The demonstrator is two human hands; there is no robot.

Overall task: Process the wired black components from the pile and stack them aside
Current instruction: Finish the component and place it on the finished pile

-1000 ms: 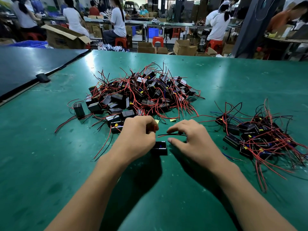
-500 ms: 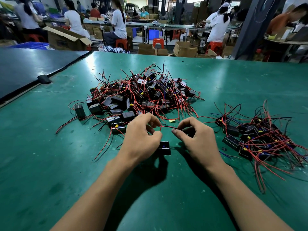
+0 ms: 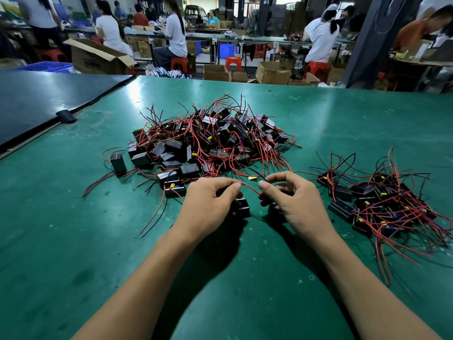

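A big pile of black box components with red and black wires (image 3: 210, 141) lies at the middle of the green table (image 3: 73, 241). A smaller heap of the same components (image 3: 382, 204) sits at the right. One black component (image 3: 241, 207) rests on the table just below my left hand (image 3: 208, 204), whose curled fingers hold it and pinch its red wire (image 3: 250, 188). My right hand (image 3: 291, 200) pinches the same wire's other side; the wire sags between the two hands.
A dark blue mat (image 3: 36, 101) covers the left side, with a small black piece (image 3: 65, 116) at its edge. A yellow scrap (image 3: 252, 178) lies near the hands. Beyond the table's far edge are cardboard boxes (image 3: 272, 72), red stools and seated people.
Both hands have risen a little off the table and moved apart, drawing the red wire out between them. The component stays under my left hand.
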